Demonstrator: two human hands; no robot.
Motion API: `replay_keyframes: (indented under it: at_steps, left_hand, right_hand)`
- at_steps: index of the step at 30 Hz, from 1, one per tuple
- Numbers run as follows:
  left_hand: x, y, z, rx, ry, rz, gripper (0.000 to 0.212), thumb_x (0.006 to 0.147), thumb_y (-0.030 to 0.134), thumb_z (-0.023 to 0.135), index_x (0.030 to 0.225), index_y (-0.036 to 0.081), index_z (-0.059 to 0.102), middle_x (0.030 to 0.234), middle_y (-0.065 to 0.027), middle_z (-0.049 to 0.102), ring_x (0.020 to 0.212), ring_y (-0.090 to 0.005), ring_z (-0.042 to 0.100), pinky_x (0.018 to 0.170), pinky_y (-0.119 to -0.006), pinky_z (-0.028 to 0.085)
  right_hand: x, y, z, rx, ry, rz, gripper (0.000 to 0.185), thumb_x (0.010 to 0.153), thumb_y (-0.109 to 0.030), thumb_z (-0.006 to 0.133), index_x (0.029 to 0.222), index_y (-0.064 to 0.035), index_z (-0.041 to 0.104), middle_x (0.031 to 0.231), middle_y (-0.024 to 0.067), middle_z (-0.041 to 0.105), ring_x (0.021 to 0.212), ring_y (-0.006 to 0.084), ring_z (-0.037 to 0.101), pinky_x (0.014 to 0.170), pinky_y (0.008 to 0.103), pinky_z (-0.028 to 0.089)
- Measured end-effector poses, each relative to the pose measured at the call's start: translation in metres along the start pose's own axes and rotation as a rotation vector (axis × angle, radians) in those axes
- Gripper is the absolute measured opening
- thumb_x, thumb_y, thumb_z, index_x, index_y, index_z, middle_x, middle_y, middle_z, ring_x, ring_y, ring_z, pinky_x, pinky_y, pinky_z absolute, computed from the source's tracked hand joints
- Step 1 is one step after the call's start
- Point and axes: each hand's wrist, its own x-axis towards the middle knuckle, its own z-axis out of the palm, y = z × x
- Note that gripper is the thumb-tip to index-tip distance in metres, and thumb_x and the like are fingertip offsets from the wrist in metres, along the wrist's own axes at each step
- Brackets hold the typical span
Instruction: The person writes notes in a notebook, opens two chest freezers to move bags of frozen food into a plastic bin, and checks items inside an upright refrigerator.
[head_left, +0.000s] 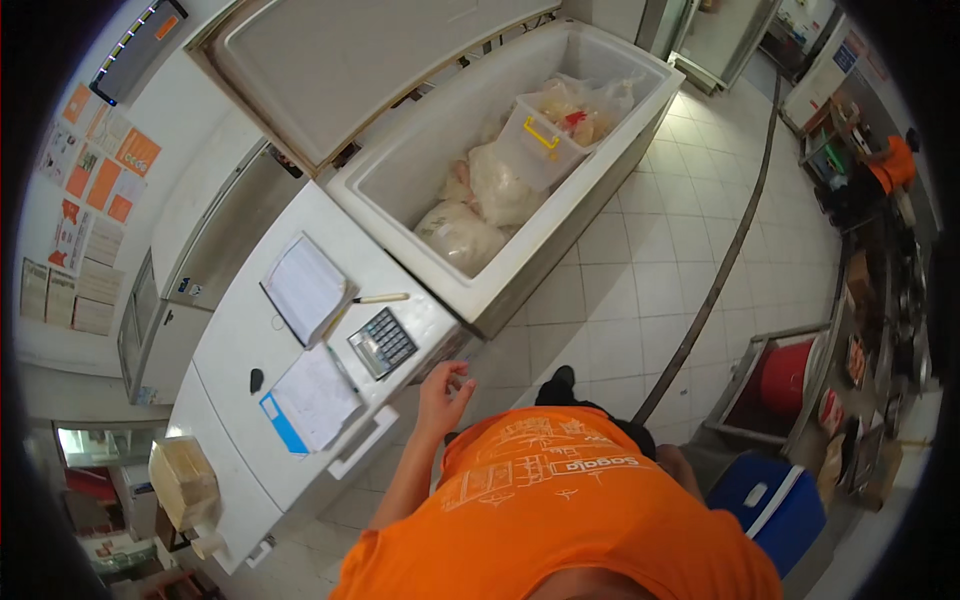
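Observation:
My left hand (448, 390) hangs beside the near edge of a white chest freezer with a closed top (225, 405). Its fingers are loosely curled with the thumb apart, and I see nothing in it. Nearest to it on that top is a desk calculator (383, 343). My right hand is out of view; only part of that arm shows beside my orange shirt. Ahead stands an open chest freezer (390, 259), its lid (375, 67) raised. Inside are tied plastic bags (504, 187) and a clear plastic bin with yellow handles (525, 154), beside more bagged food (581, 112).
An open notebook (307, 289), a marker pen (381, 298), papers on a blue folder (311, 397) and a wrapped carton (184, 480) lie on the closed freezer. A dark hose (720, 292) crosses the tiled floor. A blue cooler box (772, 510) stands right; a person (885, 169) works beyond.

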Motion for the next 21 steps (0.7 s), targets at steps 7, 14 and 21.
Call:
replay_keyframes:
  at_steps: [7,14,21]
  left_hand:
    - [0.131,0.072,0.105,0.101,-0.29,0.151,0.034,0.089,0.016,0.078,0.117,0.003,0.066,0.11,-0.0117,0.071,0.095,-0.0251,0.069,0.082,-0.039,0.054]
    - [0.26,0.079,0.194,0.036,-0.179,0.054,0.03,0.085,0.017,0.08,0.109,0.002,0.068,0.106,-0.0158,0.068,0.097,-0.0288,0.067,0.088,-0.039,0.054]
    - [0.407,0.05,0.263,0.037,0.139,-0.092,0.038,0.084,0.025,0.084,0.108,0.002,0.065,0.106,-0.0178,0.068,0.1,-0.0321,0.067,0.09,-0.041,0.054]
  right_hand:
    - [0.014,-0.12,-0.109,0.223,0.201,-0.04,0.022,0.097,-0.017,0.059,0.115,-0.0067,0.067,0.098,0.0097,0.073,0.086,0.0248,0.073,0.069,0.0406,0.057]
    - [0.125,-0.246,-0.242,0.29,0.251,-0.469,0.022,0.097,-0.017,0.063,0.115,-0.0064,0.068,0.094,0.0069,0.074,0.082,0.0212,0.073,0.069,0.035,0.056]
    - [0.142,-0.418,-0.321,-0.136,0.211,-0.492,0.028,0.095,-0.018,0.069,0.117,-0.0002,0.069,0.092,0.0091,0.075,0.081,0.0178,0.072,0.07,0.0334,0.056]
